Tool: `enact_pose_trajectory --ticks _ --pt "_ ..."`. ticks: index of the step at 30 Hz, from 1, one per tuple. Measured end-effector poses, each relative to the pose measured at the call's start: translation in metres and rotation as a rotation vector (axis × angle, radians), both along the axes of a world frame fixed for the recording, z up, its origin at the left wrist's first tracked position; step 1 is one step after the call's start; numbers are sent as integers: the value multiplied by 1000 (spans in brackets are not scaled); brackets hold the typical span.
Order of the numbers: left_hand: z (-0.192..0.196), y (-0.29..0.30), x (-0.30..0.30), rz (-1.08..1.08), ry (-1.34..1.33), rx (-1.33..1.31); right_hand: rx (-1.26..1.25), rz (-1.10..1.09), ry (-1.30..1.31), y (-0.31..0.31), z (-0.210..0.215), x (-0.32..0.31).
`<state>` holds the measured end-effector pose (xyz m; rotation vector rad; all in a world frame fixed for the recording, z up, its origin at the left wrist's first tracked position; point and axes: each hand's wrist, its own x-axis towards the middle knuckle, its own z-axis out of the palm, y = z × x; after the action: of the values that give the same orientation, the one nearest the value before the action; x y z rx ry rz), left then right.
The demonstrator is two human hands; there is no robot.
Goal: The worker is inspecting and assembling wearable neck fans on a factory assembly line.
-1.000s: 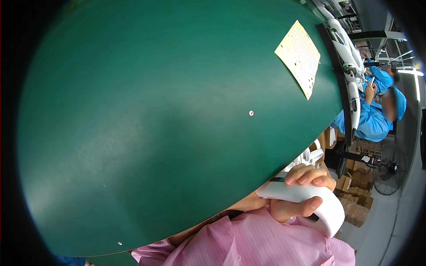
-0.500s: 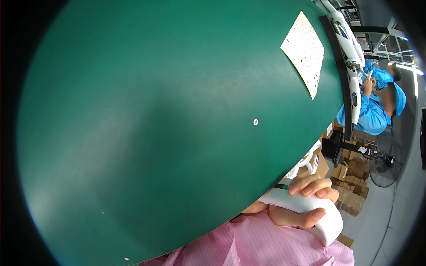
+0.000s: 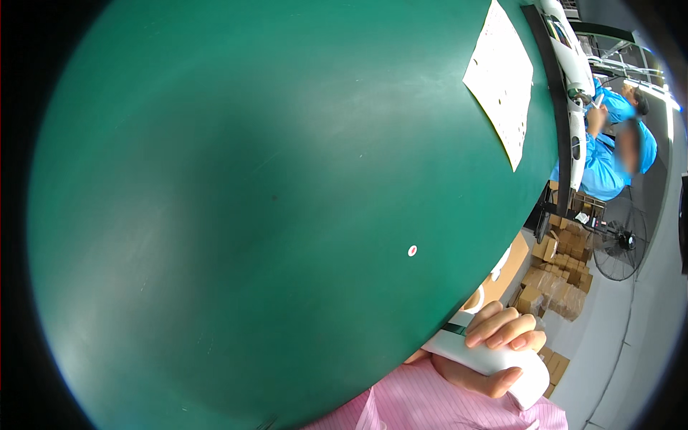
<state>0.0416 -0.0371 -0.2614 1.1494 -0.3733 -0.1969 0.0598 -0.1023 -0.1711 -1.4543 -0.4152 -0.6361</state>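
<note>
Right hand (image 3: pixel 504 328) clasps white curved device (image 3: pixel 487 359); left hand out of view, state cannot be told.
Device beside edge of green counter (image 3: pixel 272 251); paper sheet (image 3: pixel 503 86) lies well apart on counter.

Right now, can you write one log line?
grip: closed around white curved piece | pale sheet, red-white dot: on green table

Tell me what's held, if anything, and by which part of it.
White curved device, gripped around its middle section by the left hand.
</note>
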Motion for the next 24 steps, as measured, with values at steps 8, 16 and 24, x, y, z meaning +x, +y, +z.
enact_pose_trajectory --ticks 8,16,24 --pt "0 -2 0 -30 -1 -6 50 74 8 -1 2 0" --pt "5 -15 -10 -2 -11 -16 -173 39 83 -3 8 9" --pt "4 -15 -10 4 9 -23 24 57 -3 -11 -2 4"
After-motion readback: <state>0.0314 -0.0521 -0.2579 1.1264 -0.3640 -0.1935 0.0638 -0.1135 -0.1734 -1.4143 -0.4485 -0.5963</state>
